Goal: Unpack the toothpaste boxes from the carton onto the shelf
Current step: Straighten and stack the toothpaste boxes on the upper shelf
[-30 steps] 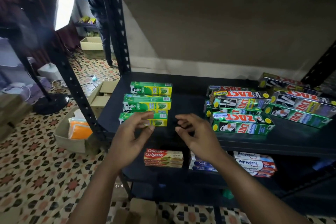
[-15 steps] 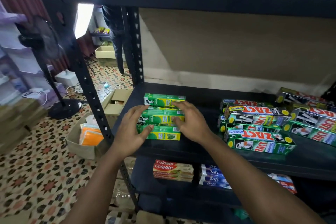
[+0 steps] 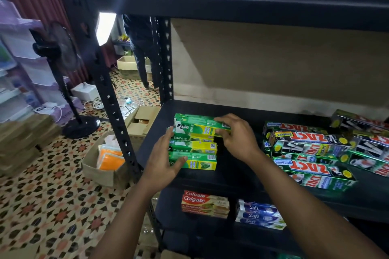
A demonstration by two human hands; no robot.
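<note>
Gripping the top Darlie box [image 3: 195, 126] at its right end, right hand [image 3: 237, 136] holds it lengthwise along the shelf [image 3: 231, 176] front; left hand [image 3: 164, 160], fingers straight, touches the stack [image 3: 193, 153] at its left ends.

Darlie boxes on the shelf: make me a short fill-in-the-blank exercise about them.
1. The right hand grips the rear Darlie box, printed yellow and ____.
2. The left hand touches the front Darlie box at its ____ end.
3. Colgate boxes lie on the shelf ____ them.
Missing: green; left; below.
</note>
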